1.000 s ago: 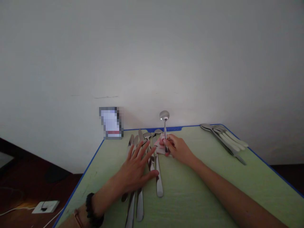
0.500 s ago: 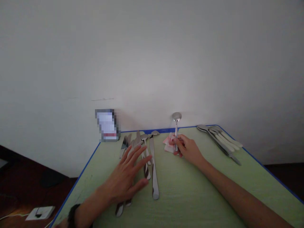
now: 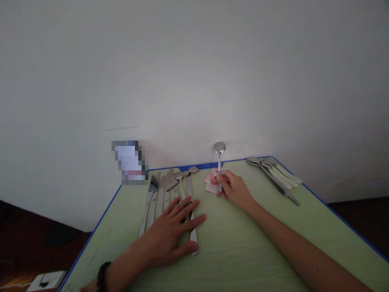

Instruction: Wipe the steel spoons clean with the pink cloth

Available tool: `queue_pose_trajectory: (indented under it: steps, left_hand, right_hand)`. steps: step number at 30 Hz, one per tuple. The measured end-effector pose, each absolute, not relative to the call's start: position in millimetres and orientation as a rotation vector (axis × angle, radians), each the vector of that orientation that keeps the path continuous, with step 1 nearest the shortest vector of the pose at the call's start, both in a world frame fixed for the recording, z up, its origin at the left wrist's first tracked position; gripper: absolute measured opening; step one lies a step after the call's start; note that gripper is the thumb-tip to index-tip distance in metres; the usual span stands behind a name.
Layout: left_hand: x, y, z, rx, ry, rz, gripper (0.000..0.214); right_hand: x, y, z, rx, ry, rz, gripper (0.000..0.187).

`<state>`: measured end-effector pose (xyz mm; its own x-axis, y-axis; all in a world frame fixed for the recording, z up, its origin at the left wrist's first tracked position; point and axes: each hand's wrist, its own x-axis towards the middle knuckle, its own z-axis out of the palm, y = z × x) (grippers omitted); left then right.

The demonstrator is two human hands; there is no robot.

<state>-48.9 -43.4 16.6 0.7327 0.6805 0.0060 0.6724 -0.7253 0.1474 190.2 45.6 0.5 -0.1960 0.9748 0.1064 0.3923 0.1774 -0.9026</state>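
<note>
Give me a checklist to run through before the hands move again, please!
1. Spoon gripped by the right hand, bowl up: ok.
2. Cloth gripped too: cannot tell, the right hand partly hides it.
3. Left hand free to grab: ok, fingers spread above the knives, nothing visibly gripped.
4. Left hand clear of the knives: cannot tell, its underside is hidden.
5. Forks away from both hands: ok, at the table's right side.
6. Phone readable: not ok, it's pixelated.

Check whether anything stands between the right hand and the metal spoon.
Nothing visible: the right hand grips the metal spoon. Whether the pink-and-white cloth behind it is caught in that grip is unclear.
</note>
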Motion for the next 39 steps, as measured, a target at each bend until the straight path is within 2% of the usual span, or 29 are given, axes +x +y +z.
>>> queue_pose_trajectory:
  steps: [14,19,24,39]
  left_hand:
    - [-81,-53,28,2.733,1.093,-0.002,0.064]
    - [-57,-19,25,2.774,1.311,0.148,0.057]
    - [-37,18,12,2.738,1.514,0.133,0.055]
    - [-62,10,2,2.811,1.391,0.263,0.052]
  right_hand:
    - [189,44,5,-1.291,-1.740,0.984,0.024]
    - [189,44,5,-1.284,-1.769,0.966,0.026]
    - [190,45,4,-1.278,-1.764,0.992,0.026]
    - [192,49,-1,-1.186,-1.849,0.988,0.024]
